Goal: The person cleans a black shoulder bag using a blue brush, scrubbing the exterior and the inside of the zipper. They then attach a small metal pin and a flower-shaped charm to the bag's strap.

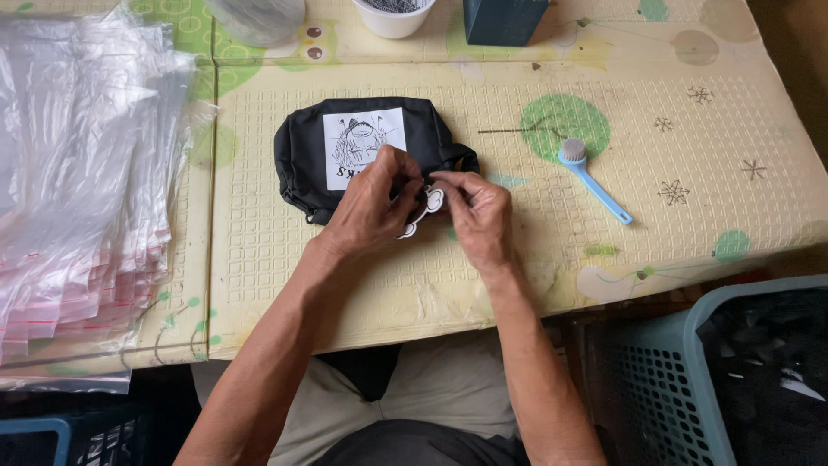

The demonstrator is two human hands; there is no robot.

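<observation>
1. Charm, white and lobed, sits pinched between the fingers of both hands at the right end of the black pouch, seemingly held close for fine work.
2. Left hand and right hand rest on the worktop, steadied.
3. Blue brush lies apart rightward; plastic bags crowd the left; a basket stands below the near edge.

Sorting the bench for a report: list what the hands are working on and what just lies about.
In hand:
left hand and right hand pinch a small white charm at the black pouch.

Lying about:
blue brush
clear bag stack
white cup
dark box
blue basket
</observation>
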